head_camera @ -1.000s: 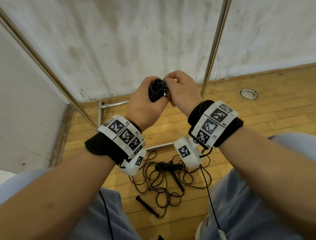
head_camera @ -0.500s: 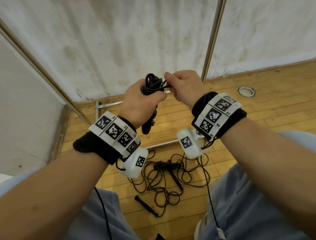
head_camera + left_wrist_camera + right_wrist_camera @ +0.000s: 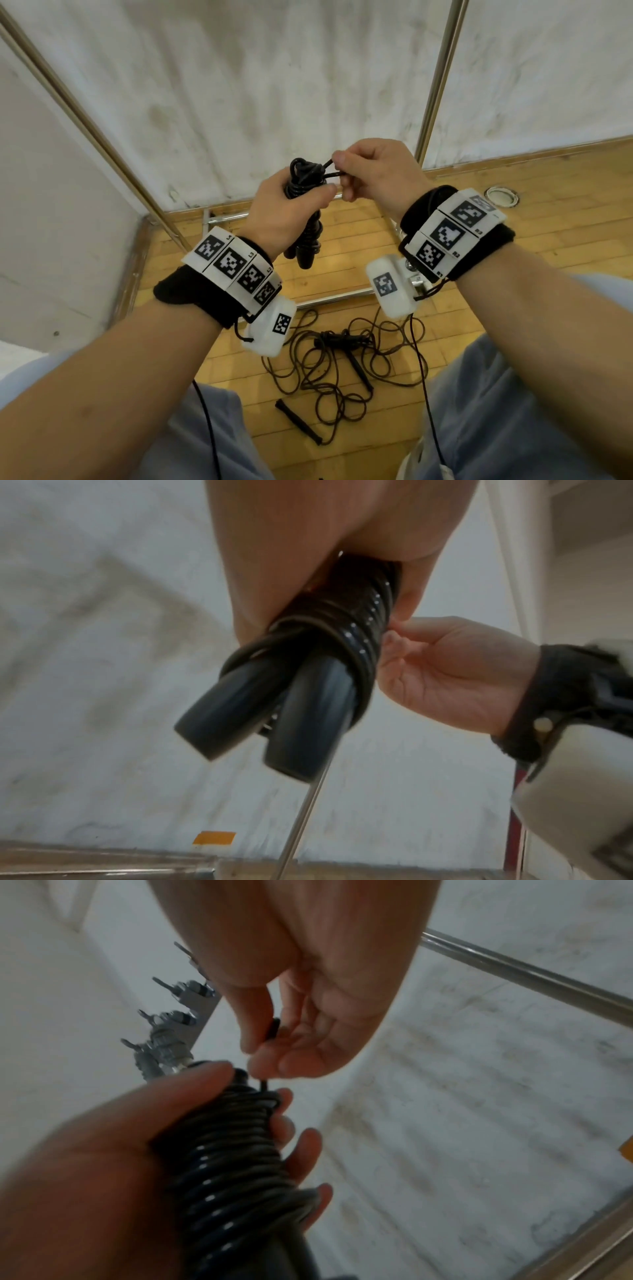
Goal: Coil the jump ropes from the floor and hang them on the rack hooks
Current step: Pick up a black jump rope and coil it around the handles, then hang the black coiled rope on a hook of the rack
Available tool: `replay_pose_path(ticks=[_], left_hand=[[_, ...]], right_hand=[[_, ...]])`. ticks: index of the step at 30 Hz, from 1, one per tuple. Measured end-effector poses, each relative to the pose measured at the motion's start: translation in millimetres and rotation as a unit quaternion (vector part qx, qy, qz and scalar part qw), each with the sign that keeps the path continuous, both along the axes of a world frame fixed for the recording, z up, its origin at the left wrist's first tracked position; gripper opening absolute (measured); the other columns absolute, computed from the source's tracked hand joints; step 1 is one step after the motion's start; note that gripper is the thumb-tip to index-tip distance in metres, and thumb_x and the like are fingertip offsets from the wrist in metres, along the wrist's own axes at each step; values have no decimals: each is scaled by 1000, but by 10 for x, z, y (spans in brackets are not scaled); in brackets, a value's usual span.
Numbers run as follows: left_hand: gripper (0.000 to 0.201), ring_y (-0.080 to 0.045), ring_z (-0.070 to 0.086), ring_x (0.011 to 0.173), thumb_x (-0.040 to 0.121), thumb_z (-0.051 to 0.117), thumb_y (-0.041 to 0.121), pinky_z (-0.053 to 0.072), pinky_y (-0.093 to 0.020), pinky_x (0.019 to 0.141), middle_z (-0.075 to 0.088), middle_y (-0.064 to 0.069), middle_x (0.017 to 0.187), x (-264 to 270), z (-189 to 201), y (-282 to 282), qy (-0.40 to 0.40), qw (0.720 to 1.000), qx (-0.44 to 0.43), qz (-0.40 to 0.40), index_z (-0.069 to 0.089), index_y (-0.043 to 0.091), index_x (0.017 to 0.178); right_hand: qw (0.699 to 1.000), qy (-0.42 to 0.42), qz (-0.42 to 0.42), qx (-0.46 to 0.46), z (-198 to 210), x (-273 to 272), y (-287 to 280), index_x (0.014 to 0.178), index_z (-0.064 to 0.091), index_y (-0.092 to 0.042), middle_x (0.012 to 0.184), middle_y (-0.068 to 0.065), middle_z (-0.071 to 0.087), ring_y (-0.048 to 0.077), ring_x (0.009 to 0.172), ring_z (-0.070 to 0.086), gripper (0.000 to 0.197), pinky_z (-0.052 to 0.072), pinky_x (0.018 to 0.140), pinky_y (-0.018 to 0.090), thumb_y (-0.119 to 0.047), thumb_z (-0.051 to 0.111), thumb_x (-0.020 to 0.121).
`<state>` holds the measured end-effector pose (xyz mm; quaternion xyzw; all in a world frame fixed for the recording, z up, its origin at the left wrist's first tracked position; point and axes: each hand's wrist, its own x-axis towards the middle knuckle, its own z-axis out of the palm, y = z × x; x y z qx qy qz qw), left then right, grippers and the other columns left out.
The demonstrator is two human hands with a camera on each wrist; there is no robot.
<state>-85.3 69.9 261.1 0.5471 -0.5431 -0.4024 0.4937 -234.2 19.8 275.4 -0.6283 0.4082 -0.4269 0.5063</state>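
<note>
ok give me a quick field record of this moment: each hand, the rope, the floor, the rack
left hand: grips coiled rope, handles pointing down
right hand: pinches a loop at the coil's top
floor: loose ropes in a tangle
rack: metal poles by the wall; hooks in the right wrist view, nothing hanging on them

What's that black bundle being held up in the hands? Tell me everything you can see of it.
It is a black jump rope, glossy like plastic, its thin cord wound in tight turns around its two smooth handles, which lie side by side and point down. The left hand grips the wound part. The right hand pinches a short loop of cord sticking out at the top. It is held in the air before a white wall, above more ropes lying on the wooden floor.
</note>
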Motion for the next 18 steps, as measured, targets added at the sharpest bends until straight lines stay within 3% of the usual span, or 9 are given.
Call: replay_pose_path(ticks=[3, 6, 7, 9, 13, 15, 18], left_hand=[[25, -22, 60, 56, 78, 72, 22, 55, -39, 49, 61, -9, 74, -30, 131, 8, 34, 998, -45, 24, 57, 15, 97], [24, -24, 64, 71, 79, 73, 15, 58, -43, 68, 61, 0, 80, -55, 270, 5, -3, 995, -94, 36, 54, 22, 92], [25, -19, 63, 75, 79, 72, 12, 56, -38, 73, 60, 0, 83, -56, 323, -11, -24, 993, -106, 51, 53, 23, 91], [26, -6, 59, 73, 78, 70, 7, 51, -24, 71, 58, 4, 84, -47, 455, -39, -37, 988, -133, 75, 52, 22, 90], [18, -6, 64, 81, 83, 69, 31, 51, -21, 75, 64, 7, 88, -33, 820, 3, -59, 980, -173, 82, 55, 28, 95], [13, -3, 65, 81, 85, 66, 38, 51, -20, 76, 67, 9, 88, -23, 1019, 48, -77, 971, -203, 100, 60, 30, 94], [12, 5, 61, 79, 84, 61, 22, 49, -15, 74, 66, 14, 87, 43, 1350, 67, -94, 957, -237, 138, 67, 24, 94]], right_hand=[[998, -55, 13, -5, 138, 51, 58, 80, 62, -6, 66, 5, 58, 16, 60, 59, 7, 55, 67, 29, -4, 61, 87], [997, -52, -17, -46, 328, 93, 87, 81, 64, -6, 72, 7, 59, 19, 65, 59, 8, 56, 75, 36, -5, 60, 88], [997, -43, -25, -63, 403, 116, 98, 80, 64, -6, 71, 7, 60, 19, 64, 59, 10, 55, 76, 37, -4, 59, 88], [994, -28, -36, -100, 554, 172, 126, 77, 65, -7, 69, 7, 61, 18, 64, 58, 14, 54, 75, 38, -1, 58, 88], [988, -28, -50, -147, 891, 240, 180, 75, 66, -8, 73, 15, 60, 25, 72, 59, 20, 54, 81, 49, 6, 55, 85], [983, -16, -54, -175, 1079, 262, 226, 80, 68, 1, 72, 14, 59, 22, 69, 58, 15, 53, 78, 46, 5, 54, 84], [974, 5, -52, -220, 1362, 318, 307, 89, 68, 7, 68, 8, 57, 13, 62, 54, 17, 52, 70, 36, 5, 51, 84]])
